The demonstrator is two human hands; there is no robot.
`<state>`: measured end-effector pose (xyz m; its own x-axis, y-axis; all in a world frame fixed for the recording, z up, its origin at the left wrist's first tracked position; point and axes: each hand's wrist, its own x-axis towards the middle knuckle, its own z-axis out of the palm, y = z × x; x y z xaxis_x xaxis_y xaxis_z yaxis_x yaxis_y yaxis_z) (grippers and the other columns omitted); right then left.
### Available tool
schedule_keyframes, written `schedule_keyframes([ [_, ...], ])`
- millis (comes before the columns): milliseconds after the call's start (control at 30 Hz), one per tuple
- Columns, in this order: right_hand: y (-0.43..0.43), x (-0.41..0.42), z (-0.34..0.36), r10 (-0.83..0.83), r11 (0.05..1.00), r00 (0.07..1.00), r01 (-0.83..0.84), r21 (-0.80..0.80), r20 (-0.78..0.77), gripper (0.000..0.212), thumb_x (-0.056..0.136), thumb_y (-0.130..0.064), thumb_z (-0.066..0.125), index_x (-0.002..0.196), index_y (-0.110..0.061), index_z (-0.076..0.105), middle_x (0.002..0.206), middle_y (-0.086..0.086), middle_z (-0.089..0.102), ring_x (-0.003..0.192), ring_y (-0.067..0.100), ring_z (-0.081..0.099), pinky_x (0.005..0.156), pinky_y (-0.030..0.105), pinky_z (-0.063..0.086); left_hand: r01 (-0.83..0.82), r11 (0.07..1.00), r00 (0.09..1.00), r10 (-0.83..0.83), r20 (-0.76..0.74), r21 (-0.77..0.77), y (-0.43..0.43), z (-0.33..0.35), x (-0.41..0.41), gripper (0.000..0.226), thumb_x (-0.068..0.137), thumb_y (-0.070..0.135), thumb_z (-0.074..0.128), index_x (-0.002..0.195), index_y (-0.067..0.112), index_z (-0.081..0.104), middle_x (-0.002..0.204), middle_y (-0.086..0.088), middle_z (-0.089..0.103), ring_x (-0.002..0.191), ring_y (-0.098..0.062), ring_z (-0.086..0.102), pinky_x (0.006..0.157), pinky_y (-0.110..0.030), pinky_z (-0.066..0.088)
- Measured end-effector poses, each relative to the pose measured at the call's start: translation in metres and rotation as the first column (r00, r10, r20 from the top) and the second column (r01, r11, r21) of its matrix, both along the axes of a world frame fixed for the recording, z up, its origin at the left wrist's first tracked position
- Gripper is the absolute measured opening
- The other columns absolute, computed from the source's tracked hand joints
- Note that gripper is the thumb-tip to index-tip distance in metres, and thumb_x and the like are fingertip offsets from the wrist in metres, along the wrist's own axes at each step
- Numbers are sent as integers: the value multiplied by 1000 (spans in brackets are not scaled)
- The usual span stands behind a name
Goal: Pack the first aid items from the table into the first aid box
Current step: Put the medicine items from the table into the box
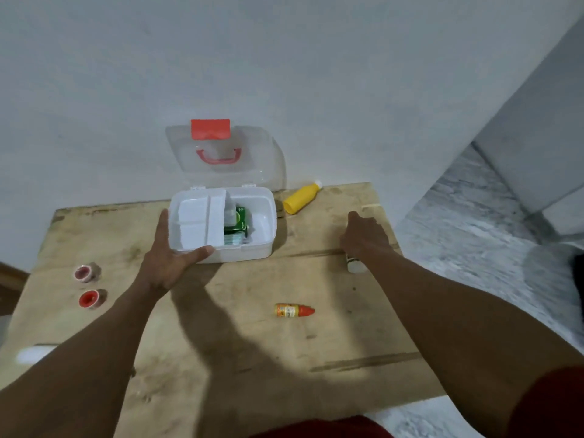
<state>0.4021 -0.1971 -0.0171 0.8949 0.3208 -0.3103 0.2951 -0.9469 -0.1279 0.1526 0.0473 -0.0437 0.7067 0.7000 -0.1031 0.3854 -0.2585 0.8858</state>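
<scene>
The white first aid box (264,197) stands open at the back of the wooden table (221,336), its clear lid (259,153) leaning on the wall. A white inner tray (196,216) fills its left half; a green packet (238,220) lies in the right half. My left hand (170,254) grips the box's front left corner. My right hand (363,237) covers a white bottle (355,265) lying at the table's right edge; whether the fingers close on it is hidden. A yellow bottle (300,199) lies behind the box's right side. A small orange dropper bottle (294,310) lies in front.
Two small tape rolls with red centres (86,272) (91,298) sit near the table's left edge. A white object (33,354) lies at the front left. The wall is directly behind the table, and patterned floor (467,222) drops away to the right.
</scene>
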Motion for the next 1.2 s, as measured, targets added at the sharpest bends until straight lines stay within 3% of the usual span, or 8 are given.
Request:
schedule_keyframes([
  [67,-2,11,-7,10,1000,999,-9,20,-46,32,99,-24,38,128,-15,47,124,17,57,118,36,55,91,41,46,-11,1000,1000,10,7,8,-2,2,3,92,58,53,81,136,34,35,130,11,50,121,-18,49,98,-53,46],
  [233,3,19,-16,84,996,987,-84,9,-134,55,89,-18,59,137,-9,35,123,19,57,117,38,55,85,38,47,-15,1000,1000,15,-20,8,-5,0,6,98,57,53,81,140,32,31,134,8,47,123,-20,48,98,-51,48],
  [367,6,20,-22,126,992,987,-122,41,-104,46,88,-17,60,129,-10,41,120,19,58,114,38,56,82,36,45,-25,1000,998,25,-51,-1,-7,-4,9,109,52,60,85,140,34,27,134,10,45,123,-20,47,98,-51,48],
  [500,8,17,-18,132,987,985,-120,104,-109,49,84,-14,61,129,-13,41,116,19,61,111,40,57,80,34,43,-80,995,995,83,-52,52,-11,-5,11,115,51,55,86,145,27,26,134,14,40,121,-13,43,95,-36,43],
  [633,19,1,1,99,972,990,-74,225,-100,52,82,-16,61,129,-20,40,107,14,62,106,37,59,77,31,40,-89,990,994,96,-52,111,-6,-8,11,119,48,44,92,141,11,28,130,3,37,120,-15,41,97,-37,44],
  [767,39,-28,35,87,898,996,-85,432,16,50,80,-13,64,124,-19,42,90,8,56,82,30,53,72,31,37,-72,996,995,75,-60,52,6,-12,7,122,51,37,96,143,13,20,139,-4,35,126,-20,40,102,-37,42],
  [1000,76,-77,74,26,679,988,-127,723,149,50,79,-15,68,121,-22,41,82,11,63,79,33,60,70,36,49,11,999,995,-16,98,52,6,-9,5,98,56,30,93,128,30,27,122,9,51,108,-12,51,85,-29,43],
  [1200,101,-96,54,46,671,974,-194,715,221,54,75,-17,77,114,-23,40,86,8,66,80,32,64,73,46,57,30,999,992,-35,123,45,1,-3,1,94,57,27,92,122,36,26,111,17,50,91,4,50,67,-7,37],
])
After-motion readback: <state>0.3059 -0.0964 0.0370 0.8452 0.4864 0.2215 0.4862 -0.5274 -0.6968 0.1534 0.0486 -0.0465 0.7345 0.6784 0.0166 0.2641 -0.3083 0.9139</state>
